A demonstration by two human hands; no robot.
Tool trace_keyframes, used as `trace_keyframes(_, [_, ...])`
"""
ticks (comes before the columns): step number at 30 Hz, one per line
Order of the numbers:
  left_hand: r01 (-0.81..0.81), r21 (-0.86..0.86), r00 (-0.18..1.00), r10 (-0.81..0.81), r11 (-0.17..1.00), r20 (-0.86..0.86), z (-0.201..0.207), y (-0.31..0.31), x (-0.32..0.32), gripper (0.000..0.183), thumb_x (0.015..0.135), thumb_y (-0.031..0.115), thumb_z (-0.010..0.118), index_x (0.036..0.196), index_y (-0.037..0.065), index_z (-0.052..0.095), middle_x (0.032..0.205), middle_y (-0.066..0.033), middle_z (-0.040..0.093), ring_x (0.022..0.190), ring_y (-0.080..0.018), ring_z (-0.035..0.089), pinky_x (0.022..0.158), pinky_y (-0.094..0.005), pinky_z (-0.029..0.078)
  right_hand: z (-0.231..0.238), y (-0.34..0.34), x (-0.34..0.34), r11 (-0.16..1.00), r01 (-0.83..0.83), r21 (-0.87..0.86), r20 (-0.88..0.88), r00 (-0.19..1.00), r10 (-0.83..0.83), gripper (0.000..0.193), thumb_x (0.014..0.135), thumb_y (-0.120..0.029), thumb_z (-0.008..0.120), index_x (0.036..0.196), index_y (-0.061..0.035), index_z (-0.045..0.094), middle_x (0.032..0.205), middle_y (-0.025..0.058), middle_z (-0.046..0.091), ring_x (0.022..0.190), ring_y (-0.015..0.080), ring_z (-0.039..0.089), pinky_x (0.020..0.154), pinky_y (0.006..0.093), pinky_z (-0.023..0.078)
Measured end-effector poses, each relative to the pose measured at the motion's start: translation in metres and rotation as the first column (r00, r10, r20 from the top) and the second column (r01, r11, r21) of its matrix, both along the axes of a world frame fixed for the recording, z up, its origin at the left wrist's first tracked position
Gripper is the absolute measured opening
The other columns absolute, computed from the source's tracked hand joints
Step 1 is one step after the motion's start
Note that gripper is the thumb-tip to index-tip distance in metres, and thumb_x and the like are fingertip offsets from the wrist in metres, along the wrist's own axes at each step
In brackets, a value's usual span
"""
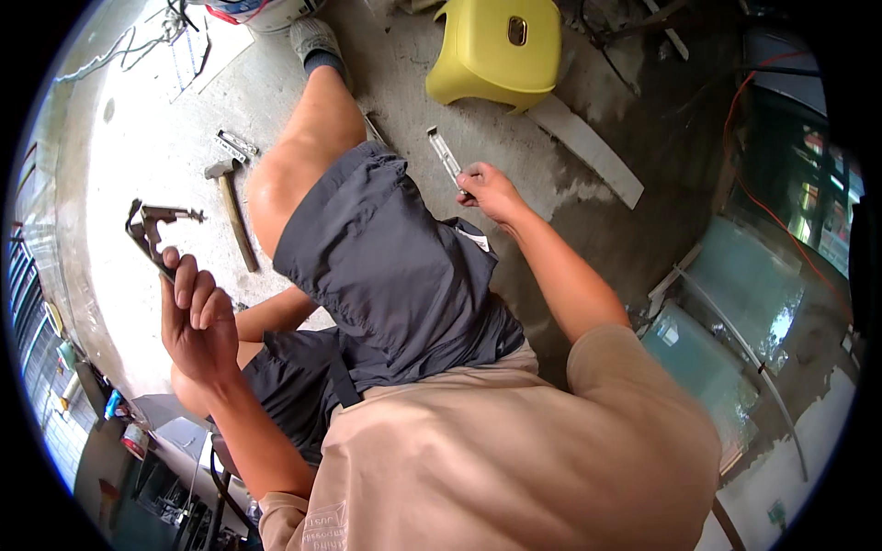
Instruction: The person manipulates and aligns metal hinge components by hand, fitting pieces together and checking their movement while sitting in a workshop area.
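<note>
- the left hand (197,312) has its fingers curled on the lower end of a dark metal piece (145,228), which juts from the grip toward eleven o'clock.
- the right hand (489,195) pinches the near end of a slotted silver bar (443,154) between thumb and fingers; it too points to eleven o'clock.
- at one o'clock from the left hand, a hammer (236,216) lies on the floor, with a small silver piece (237,145) just past its head.
- at twelve from the right hand stands a yellow stool (496,60).
- the shirt (514,441) bears pale, faint lettering near six o'clock; the white tag (474,240) on the shorts (386,275) is too small to read.
- fingers hide both gripped ends; the bucket (268,13) near eleven is cut off by the upper edge.
</note>
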State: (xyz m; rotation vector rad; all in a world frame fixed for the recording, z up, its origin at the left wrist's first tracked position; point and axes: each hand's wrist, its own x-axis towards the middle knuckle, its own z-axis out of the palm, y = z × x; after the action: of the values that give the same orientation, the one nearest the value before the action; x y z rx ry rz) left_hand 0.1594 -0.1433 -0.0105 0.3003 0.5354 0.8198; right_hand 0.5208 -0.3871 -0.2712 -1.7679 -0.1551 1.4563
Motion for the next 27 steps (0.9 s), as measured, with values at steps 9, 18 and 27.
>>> trace_keyframes(9, [0.208, 0.178, 0.975, -0.189, 0.962, -0.115, 0.011, 0.023, 0.022, 0.028, 0.119, 0.030, 0.044, 0.130, 0.005, 0.053, 0.084, 0.0045, 0.038, 0.063, -0.0050, 0.029, 0.054, -0.0205, 0.029, 0.212, 0.076, -0.010, 0.863, 0.058, 0.502, 0.046, 0.994, -0.094, 0.031, 0.109, -0.023, 0.067, 0.122, 0.0034, 0.057, 0.100, 0.0067, 0.065, 0.087, 0.0140, 0.069, 0.083, 0.0310, 0.062])
trace_keyframes(18, [0.222, 0.129, 0.970, -0.205, 0.966, -0.131, 0.001, 0.015, 0.060, 0.035, 0.116, 0.032, 0.049, 0.134, 0.003, 0.057, 0.080, 0.0048, 0.041, 0.060, -0.0050, 0.036, 0.057, -0.0231, 0.036, 0.287, 0.112, -0.068, 0.761, 0.043, 0.647, -0.165, 0.983, 0.084, 0.030, 0.112, -0.026, 0.061, 0.128, -0.0007, 0.059, 0.103, 0.0078, 0.069, 0.081, 0.0133, 0.067, 0.079, 0.0297, 0.060])
trace_keyframes(27, [0.206, 0.128, 0.958, -0.173, 0.970, -0.227, 0.006, 0.001, 0.080, 0.043, 0.103, 0.042, 0.074, 0.122, 0.007, 0.058, 0.081, 0.0060, 0.054, 0.064, -0.0036, 0.039, 0.062, -0.0233, 0.036, 0.285, 0.124, -0.130, 0.782, 0.025, 0.622, -0.291, 0.935, 0.202, 0.031, 0.114, -0.028, 0.058, 0.132, -0.0025, 0.061, 0.105, 0.0084, 0.069, 0.079, 0.0125, 0.062, 0.079, 0.0308, 0.057])
